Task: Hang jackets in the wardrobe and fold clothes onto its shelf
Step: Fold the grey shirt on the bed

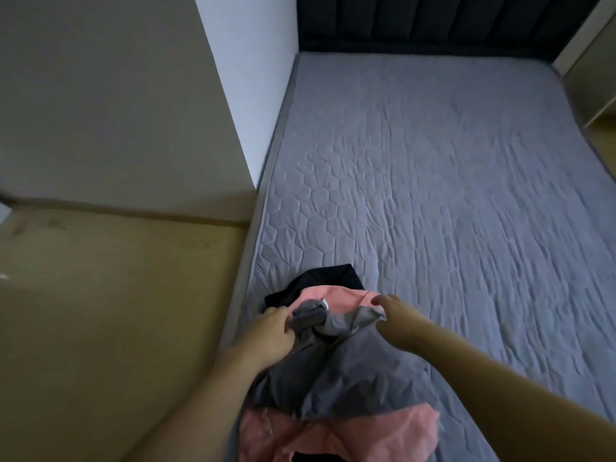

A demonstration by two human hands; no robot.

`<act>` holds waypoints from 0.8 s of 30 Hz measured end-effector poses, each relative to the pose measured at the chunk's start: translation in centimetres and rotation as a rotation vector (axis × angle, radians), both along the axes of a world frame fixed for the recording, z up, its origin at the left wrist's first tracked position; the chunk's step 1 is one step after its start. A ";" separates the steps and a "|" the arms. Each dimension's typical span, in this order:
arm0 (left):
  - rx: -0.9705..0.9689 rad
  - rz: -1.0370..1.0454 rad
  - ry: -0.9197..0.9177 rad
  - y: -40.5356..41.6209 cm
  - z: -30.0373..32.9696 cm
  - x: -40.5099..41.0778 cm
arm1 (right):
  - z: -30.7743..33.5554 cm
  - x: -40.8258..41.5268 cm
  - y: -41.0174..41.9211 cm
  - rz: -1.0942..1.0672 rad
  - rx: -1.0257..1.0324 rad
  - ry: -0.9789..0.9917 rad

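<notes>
A grey garment [336, 371] lies bunched at the near left corner of the bed, on top of pink clothing [336, 435] and a black piece [313, 281]. My left hand [273, 331] is closed on the grey garment's left upper edge. My right hand [390, 311] pinches its right upper edge. More pink fabric [333, 296] shows between and beyond the two hands. No wardrobe or hanger is in view.
The bed [450, 195] has a grey quilted cover and a dark padded headboard [433, 21] at the far end. A beige wall or cabinet side [110, 95] stands to the left, with tan floor [116, 311] beside the bed.
</notes>
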State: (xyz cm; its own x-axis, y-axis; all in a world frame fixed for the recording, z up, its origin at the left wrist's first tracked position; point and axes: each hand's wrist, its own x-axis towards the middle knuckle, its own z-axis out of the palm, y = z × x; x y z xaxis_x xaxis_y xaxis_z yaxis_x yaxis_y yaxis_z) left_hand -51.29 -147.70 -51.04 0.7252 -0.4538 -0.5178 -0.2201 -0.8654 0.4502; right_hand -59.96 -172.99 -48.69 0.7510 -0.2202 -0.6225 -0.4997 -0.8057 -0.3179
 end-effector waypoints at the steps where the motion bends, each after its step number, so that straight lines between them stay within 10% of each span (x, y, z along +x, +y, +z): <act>1: 0.020 0.012 0.031 -0.4 -2.7 -0.3 | -2.9 0.4 -0.1 0.043 0.017 -0.003; 8: 0.036 0.020 -0.220 -5.8 -16.6 -0.1 | -19.0 0.2 -0.8 0.198 -0.041 -0.112; 16: 0.022 -0.152 -0.472 -4.3 -19.2 -5.1 | -19.4 -3.2 -1.4 0.402 -0.141 -0.594; 24: -0.322 0.135 -0.284 -2.1 -9.7 -9.2 | -14.7 -3.5 -0.9 0.490 -0.061 -0.013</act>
